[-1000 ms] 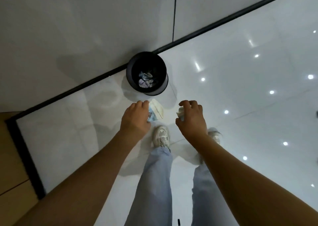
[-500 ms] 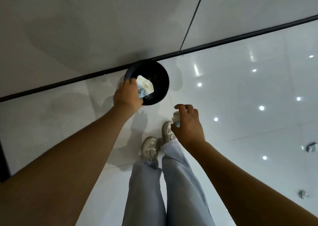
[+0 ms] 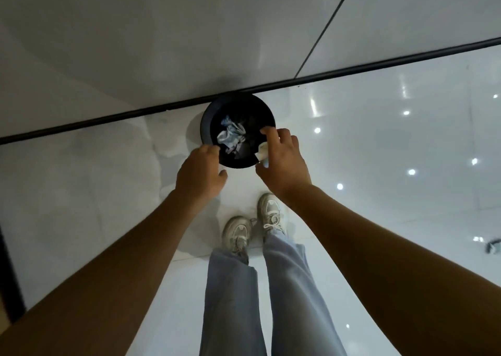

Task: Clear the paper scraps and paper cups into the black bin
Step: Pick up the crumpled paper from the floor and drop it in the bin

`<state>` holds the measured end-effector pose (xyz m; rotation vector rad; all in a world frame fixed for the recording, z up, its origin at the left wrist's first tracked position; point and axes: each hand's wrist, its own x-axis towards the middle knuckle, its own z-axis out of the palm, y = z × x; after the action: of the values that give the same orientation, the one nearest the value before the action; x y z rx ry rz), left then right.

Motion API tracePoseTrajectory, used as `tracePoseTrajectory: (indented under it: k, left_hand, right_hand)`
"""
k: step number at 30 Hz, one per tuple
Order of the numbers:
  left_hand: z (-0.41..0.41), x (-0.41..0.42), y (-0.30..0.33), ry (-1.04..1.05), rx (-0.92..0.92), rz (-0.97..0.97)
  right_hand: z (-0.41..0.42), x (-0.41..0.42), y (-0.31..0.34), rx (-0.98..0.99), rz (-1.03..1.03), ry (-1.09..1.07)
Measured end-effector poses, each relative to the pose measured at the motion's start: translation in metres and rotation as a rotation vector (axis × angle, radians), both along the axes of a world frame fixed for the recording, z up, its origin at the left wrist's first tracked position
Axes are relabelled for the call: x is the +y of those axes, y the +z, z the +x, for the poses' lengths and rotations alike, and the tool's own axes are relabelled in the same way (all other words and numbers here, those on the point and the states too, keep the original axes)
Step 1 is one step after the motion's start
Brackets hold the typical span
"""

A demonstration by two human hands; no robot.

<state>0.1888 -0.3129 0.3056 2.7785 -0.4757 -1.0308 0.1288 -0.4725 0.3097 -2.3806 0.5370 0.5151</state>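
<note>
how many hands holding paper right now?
1. The right hand grips a pale paper piece over the bin rim. The left hand, beside the bin, shows nothing in it, though its palm is hidden. Crumpled scraps lie inside the bin.

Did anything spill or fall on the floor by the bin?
No, nothing stands out. The black bin stands upright by the wall with crumpled paper scraps inside. The right hand holds a white paper piece at the rim; the left hand looks empty.
</note>
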Motion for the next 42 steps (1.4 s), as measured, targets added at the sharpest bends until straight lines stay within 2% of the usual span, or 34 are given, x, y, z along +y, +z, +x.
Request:
tracePoseTrajectory:
  k: [6,12,19,25,29,42]
  left_hand:
    - [-0.015,0.024,0.015,-0.209,-0.053,0.079]
    - [-0.027,0.031,0.035,-0.269,-0.057,0.108]
    - [-0.06,-0.002,0.085,-0.411,-0.011,0.097]
    - [-0.12,-0.054,0.108,-0.646,-0.011,0.065]
    - [-0.166,-0.092,0.113,-0.778,0.003,0.067]
    - [-0.348,-0.261,0.11,-0.977,0.071,0.1]
  right_hand:
    - [0.044,0.028,-0.011,0.043,-0.033,-0.034]
    - [0.011,0.035,0.01,0.056,-0.032,-0.045]
    - [-0.093,0.026,0.062,0.153,-0.086,-0.131]
    - [-0.189,0.001,0.088,0.214,-0.096,-0.361]
    - [-0.253,-0.024,0.093,0.253,-0.117,-0.493]
    - [-0.465,-0.154,0.092,0.287,-0.029,-0.827]
